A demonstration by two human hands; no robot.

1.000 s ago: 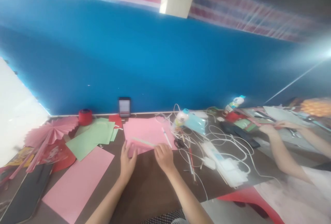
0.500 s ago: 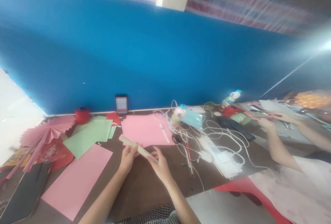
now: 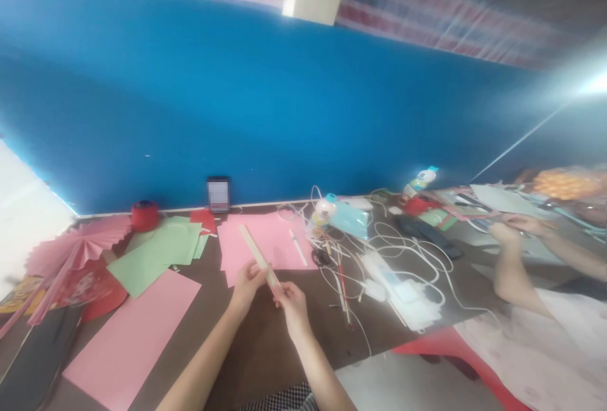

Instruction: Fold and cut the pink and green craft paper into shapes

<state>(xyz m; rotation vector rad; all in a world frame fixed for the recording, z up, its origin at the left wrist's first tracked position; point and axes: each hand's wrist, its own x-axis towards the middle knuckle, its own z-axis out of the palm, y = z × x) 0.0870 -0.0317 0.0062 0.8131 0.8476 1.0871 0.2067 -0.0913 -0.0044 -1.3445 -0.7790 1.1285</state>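
A narrow folded paper strip (image 3: 253, 245), pale green with some pink along it, is held up between both hands over the brown table. My left hand (image 3: 249, 279) grips it near the middle from the left side. The fingers of my right hand (image 3: 290, 299) are closed round its lower end. Its upper end points away from me, above the pink sheets (image 3: 275, 250). A white pen (image 3: 298, 248) lies on those sheets. Left of my hands are a long pink sheet (image 3: 135, 338) and several green sheets (image 3: 159, 253).
A folded pink paper fan (image 3: 85, 240) and a red round object (image 3: 145, 215) stand at the left. A phone-like device (image 3: 219, 195) leans on the blue wall. White cables and a power strip (image 3: 401, 291) fill the right. Another person's hands (image 3: 516, 227) work farther right.
The paper strip has turned steeper, its far end swinging away from me. Both hands have shifted slightly right and stay on it. The other person's hands have moved a little.
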